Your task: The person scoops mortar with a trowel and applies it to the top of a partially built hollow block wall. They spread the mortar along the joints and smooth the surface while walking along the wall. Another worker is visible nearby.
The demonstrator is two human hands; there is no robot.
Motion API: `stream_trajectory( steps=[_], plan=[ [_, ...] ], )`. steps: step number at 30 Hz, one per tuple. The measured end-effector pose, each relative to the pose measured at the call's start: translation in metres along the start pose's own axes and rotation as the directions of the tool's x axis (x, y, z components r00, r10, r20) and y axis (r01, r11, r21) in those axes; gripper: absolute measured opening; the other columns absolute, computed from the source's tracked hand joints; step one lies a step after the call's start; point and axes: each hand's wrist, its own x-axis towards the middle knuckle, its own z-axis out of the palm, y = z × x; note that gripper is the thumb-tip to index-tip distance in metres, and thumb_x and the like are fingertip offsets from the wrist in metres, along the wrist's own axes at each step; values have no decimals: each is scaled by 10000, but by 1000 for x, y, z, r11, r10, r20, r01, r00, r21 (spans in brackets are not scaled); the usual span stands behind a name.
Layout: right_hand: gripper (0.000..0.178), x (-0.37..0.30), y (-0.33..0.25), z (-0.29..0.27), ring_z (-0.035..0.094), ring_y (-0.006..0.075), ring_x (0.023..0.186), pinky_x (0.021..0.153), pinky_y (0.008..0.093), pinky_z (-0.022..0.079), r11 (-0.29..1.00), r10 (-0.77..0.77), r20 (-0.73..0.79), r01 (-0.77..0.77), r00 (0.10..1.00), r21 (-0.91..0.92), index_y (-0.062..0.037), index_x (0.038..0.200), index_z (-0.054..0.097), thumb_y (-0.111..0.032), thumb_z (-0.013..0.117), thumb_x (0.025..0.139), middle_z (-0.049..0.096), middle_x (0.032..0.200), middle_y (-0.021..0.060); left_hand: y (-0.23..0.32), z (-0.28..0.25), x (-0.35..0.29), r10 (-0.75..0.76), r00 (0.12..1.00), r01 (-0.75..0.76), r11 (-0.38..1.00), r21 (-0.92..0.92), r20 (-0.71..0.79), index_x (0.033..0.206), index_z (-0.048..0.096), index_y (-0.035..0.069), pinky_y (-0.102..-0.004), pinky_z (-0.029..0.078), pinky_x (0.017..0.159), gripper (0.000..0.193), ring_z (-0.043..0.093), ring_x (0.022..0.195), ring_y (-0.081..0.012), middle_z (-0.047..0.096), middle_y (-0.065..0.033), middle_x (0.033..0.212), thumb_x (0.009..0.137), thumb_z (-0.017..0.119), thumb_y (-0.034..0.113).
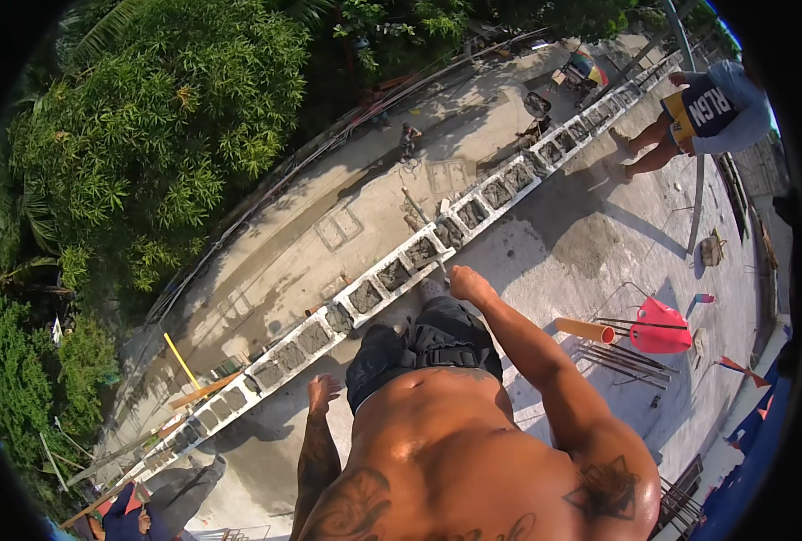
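Observation:
My right hand (467, 282) is closed in a fist beside the hollow-block wall (392, 273). From it a thin grey tool, seemingly a trowel (443, 267), reaches to the top edge of the blocks; its blade is hard to make out. Grey mortar (421, 253) fills many of the block cells, some lower than the rim. Lower down, my left hand (323, 394) hangs by my hip with fingers apart and nothing in it, away from the wall.
Beyond the wall the ground drops to a lower concrete yard (365, 203) with trees (176, 108). One co-worker (712, 113) stands far right, another (135, 514) lower left. Right of me lie a red container (660, 325), an orange pipe (585, 330) and steel bars (631, 363).

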Motion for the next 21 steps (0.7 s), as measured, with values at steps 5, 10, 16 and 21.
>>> stream_trajectory(
  steps=[5, 10, 16, 21],
  plan=[
    [304, -17, 18, -39, 660, 396, 991, 846, 446, 542, 974, -185, -82, 194, 979, 118, -23, 1025, 696, -71, 491, 805, 677, 1026, 262, 9, -4, 9, 1, 996, -3, 1000, -13, -86, 1117, 597, 48, -356, 558, 578, 290, 693, 737, -243, 692, -122, 893, 952, 537, 279],
    [277, 10, -16, -26, 642, 402, 1057, 863, 468, 542, 997, -70, 2, 70, 998, -23, -20, 1050, 679, -78, 546, 813, 672, 1110, 220, 7, 5, 10, 23, 1000, -23, 999, -26, 14, 1143, 581, 38, -348, 558, 588, 344, 689, 730, -237, 688, -121, 897, 967, 532, 329],
    [257, 2, -3, -39, 632, 422, 1059, 858, 479, 538, 994, -23, -26, 26, 999, 102, 22, 1016, 658, -92, 549, 812, 657, 1098, 264, 7, 8, 17, 23, 999, -23, 1000, -20, -24, 1141, 573, 26, -334, 545, 581, 397, 671, 723, -220, 682, -124, 910, 941, 543, 367],
    [311, 12, -25, -11, 644, 448, 978, 822, 494, 533, 997, 0, -127, 10, 992, 80, -16, 1066, 654, -68, 482, 812, 661, 1007, 298, 0, 14, 7, 9, 1000, -8, 996, -84, 12, 1139, 575, 28, -327, 540, 576, 365, 669, 712, -222, 679, -136, 908, 919, 547, 318]
  ],
)
